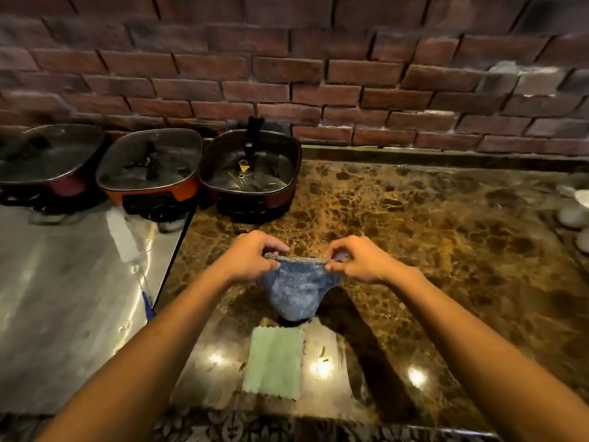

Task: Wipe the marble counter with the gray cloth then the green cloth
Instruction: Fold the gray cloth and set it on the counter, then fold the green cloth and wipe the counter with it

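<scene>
gray cloth point(298, 291) pinched by its top edge between left hand point(251, 258) and right hand point(357, 261), held over mid worktop point(430, 234), likely being spread for wiping | green cloth point(273, 363) laid flat near, kept for later

Single head view, looking forward-down, close over marble counter point(430, 234), facing brick wall point(287, 59).

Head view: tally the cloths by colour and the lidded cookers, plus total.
Gray cloth, held up by left hand and right hand: 1
Green cloth, flat on the marble counter: 1
Lidded electric cookers along the brick wall: 3
Total: 5
</scene>
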`<state>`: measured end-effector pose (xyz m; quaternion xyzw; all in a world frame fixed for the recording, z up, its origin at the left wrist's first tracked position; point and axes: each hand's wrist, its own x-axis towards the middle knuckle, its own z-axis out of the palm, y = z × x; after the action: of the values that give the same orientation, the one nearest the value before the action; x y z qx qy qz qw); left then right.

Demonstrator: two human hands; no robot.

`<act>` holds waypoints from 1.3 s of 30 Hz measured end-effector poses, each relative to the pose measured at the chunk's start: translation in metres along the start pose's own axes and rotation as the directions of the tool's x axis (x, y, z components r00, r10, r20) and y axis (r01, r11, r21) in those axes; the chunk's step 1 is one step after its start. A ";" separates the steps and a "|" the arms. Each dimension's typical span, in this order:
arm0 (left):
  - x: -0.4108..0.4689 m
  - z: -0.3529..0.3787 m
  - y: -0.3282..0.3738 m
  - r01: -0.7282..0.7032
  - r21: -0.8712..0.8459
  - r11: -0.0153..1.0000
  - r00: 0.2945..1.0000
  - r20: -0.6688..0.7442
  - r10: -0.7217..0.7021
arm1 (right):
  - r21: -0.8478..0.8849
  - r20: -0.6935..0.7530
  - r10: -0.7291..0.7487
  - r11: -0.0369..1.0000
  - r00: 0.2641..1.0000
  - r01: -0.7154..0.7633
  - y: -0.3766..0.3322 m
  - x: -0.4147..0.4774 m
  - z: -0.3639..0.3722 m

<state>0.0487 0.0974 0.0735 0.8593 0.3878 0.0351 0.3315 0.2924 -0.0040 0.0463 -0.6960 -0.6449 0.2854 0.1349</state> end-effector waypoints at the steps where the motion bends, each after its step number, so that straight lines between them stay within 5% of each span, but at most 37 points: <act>1: 0.010 -0.001 -0.004 0.046 0.022 0.999 0.999 -0.022 -0.046 | -0.019 -0.006 -0.005 1.000 1.000 0.005 0.003 0.014 -0.005; 10: 0.069 0.008 -0.047 0.175 0.210 0.962 0.957 -0.264 -0.116 | -0.109 -0.124 -0.123 0.988 0.985 0.110 0.019 0.083 -0.003; 20: 0.006 0.106 -0.111 0.161 0.506 0.847 0.947 0.163 -0.277 | -0.151 0.174 0.021 0.989 0.984 0.006 0.034 0.020 0.136; 26: -0.028 0.133 -0.125 0.228 0.320 0.919 0.963 0.064 -0.261 | -0.154 -0.017 0.059 0.986 0.998 -0.061 0.021 -0.009 0.181; 31: -0.055 0.153 -0.126 0.213 0.070 0.975 0.974 0.068 -0.218 | -0.066 0.101 0.172 0.984 0.980 -0.166 -0.006 -0.023 0.207; 39: -0.058 0.161 -0.108 0.213 -0.125 0.969 0.977 -0.002 -0.215 | 0.117 0.006 0.285 0.952 0.958 -0.284 -0.011 -0.048 0.199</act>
<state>-0.0102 0.0219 -0.1045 0.7899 0.4780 0.0298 0.3829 0.1694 -0.0854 -0.0957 -0.7742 -0.5194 0.3351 0.1362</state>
